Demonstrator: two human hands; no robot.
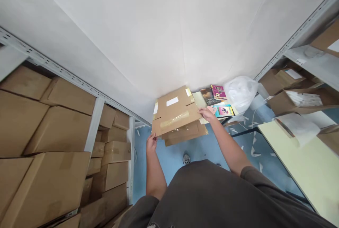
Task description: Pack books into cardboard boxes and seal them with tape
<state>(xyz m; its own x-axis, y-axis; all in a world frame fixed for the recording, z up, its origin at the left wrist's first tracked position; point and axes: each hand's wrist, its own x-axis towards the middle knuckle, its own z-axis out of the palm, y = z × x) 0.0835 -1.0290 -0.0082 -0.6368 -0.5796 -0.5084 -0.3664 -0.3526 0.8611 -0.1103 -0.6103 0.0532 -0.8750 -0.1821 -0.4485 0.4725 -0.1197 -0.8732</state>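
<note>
A brown cardboard box, flattened or with loose flaps and sealed with clear tape and a white label, is held out in front of me above the blue floor. My left hand grips its near left corner. My right hand holds its right edge, fingers closed on the cardboard. More cardboard layers hang just under the top sheet.
A metal shelf rack full of cardboard boxes stands at my left. Books and a white plastic bag lie beyond the box. A pale yellow table and another shelf with boxes are on the right. A white wall rises ahead.
</note>
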